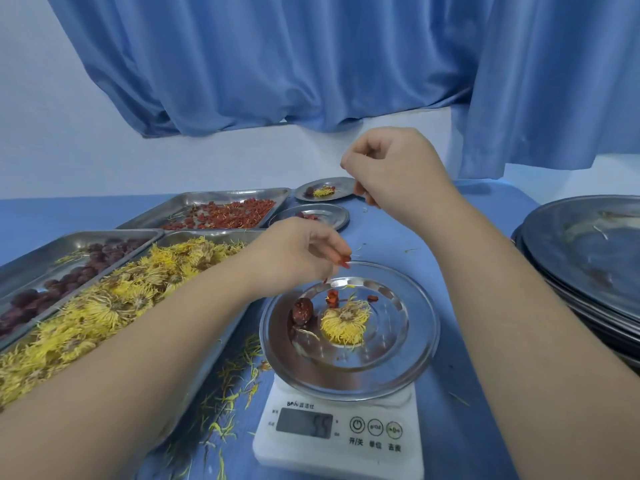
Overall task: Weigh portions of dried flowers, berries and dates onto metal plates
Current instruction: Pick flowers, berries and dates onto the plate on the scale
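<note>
My left fingers (329, 249) pinch wrinkled red berries (344, 262) just above the far-left rim of the round, shiny steel plate (412, 341) on the white scale (339, 441). On it lie a frilly yellow flower (343, 323), a dark creased date (303, 311) to its left and loose berries (332, 295) beyond. My right fingers (362, 188) are curled, raised farther off; whether they hold anything I cannot tell. Blue desk (446, 403) lies open right of the plate; the flower tray (204, 372) crowds its left.

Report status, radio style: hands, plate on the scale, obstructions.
Left hand pinches berries above plate on scale. Right hand raised, curled, contents unclear. Plate holds date, flower. Nothing blocking.
</note>
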Tool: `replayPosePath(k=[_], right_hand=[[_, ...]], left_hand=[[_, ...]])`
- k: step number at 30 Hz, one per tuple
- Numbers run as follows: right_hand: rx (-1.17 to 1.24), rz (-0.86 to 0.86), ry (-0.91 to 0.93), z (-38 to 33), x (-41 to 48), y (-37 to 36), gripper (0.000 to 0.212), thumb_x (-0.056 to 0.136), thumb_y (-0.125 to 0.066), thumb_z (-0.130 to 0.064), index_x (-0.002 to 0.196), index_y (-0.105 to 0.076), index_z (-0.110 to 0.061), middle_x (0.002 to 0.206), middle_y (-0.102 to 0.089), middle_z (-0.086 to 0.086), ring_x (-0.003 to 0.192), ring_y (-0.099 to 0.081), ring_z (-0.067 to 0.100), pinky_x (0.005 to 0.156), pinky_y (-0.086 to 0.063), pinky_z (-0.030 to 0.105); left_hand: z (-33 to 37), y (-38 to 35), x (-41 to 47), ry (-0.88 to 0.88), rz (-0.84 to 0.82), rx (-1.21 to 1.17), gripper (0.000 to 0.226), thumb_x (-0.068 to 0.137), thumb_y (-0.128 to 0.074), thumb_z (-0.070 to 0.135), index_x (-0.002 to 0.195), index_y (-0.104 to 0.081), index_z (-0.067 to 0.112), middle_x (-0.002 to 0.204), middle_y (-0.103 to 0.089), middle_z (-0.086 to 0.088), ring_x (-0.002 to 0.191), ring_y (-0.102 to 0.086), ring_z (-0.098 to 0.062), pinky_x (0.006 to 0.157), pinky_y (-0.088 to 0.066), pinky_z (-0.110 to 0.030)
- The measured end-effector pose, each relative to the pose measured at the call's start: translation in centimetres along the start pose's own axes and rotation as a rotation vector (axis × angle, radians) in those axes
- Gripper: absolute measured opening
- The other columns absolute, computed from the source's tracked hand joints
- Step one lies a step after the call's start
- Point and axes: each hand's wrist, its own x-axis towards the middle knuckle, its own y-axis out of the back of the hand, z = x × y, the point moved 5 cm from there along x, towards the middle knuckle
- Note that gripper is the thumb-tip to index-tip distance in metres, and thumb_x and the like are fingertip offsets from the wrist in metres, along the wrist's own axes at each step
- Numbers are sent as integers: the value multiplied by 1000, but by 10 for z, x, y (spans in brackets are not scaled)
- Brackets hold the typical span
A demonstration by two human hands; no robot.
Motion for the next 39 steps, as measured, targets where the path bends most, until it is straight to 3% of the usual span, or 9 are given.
replayPosePath(k=[4, 10, 14, 16, 20, 25, 30, 35, 39], right_hand=[[-30, -9, 13, -2, 0, 0, 15, 82, -58, -23, 69, -64, -22, 58, -60, -8, 53, -54, 8, 60, -50, 27], [-54, -25, 18, -2, 0, 0, 16, 82, -59, -22, 66, -64, -21, 57, -60, -6, 52, -53, 9, 61, -50, 28], [-108, -57, 21, -2, -2, -6, 16, 81, -58, -22, 66, -64, -22, 53, -61, -7, 48, -52, 4, 58, -50, 27], [-132, -80, 28, -3, -4, -8, 16, 81, -57, -22, 67, -64, -22, 54, -63, -7, 47, -52, 4, 55, -48, 25], [-189, -108, 33, -4, -7, -11, 17, 82, -58, -24, 67, -64, -24, 59, -62, -6, 51, -52, 9, 50, -41, 22], [-269, -145, 28, -11, -13, -15, 17, 85, -59, -24, 68, -64, -24, 65, -64, -4, 56, -53, 11, 53, -42, 22], [-379, -189, 77, -38, -22, -24, 17, 86, -59, -26, 70, -65, -23, 65, -64, -4, 58, -55, 10, 52, -42, 22], [-284, -21, 84, -60, -39, -8, 13, 86, -59, -24, 74, -66, -23, 65, -63, -2, 63, -59, 17, 56, -46, 28], [-281, -24, 54, -46, -81, 0, 11, 86, -60, -22, 78, -64, -27, 68, -61, -15, 62, -54, 4, 58, -41, 13]], left_hand=[[2, 7, -8, 33, 2, -52, 15, 93, -63, 19, 103, -72, 27, 97, -75, 15, 89, -68, 3, 78, -51, -10], [-3, 0, -30, 77, 35, -252, 22, 99, -54, 24, 105, -74, 31, 102, -74, 17, 95, -69, -3, 89, -56, -32], [-10, -9, -39, 94, 93, -223, 24, 98, -53, 31, 103, -74, 43, 105, -73, 16, 94, -67, -1, 94, -54, -38], [-13, -8, -43, 85, 130, -198, 25, 98, -53, 32, 107, -71, 46, 107, -73, 12, 89, -68, -9, 93, -53, -41], [-13, -5, -47, -14, 201, -311, 26, 98, -53, 24, 116, -66, 38, 108, -69, 28, 98, -63, 10, 76, -49, -9], [-18, -5, -49, 20, 326, -615, 24, 101, -48, 24, 107, -69, 31, 103, -74, 13, 97, -69, -5, 84, -53, -33], [-27, -7, -49, 121, 397, -796, 22, 100, -50, 23, 98, -71, 27, 93, -76, 6, 88, -71, -11, 76, -52, -32], [-31, -4, -51, 126, 407, -842, 21, 97, -53, 21, 94, -72, 28, 90, -75, 6, 78, -68, -9, 72, -49, -30], [-31, -5, -51, 127, 386, -845, 20, 95, -55, 22, 93, -72, 32, 91, -75, 9, 77, -68, -7, 69, -48, -27]])
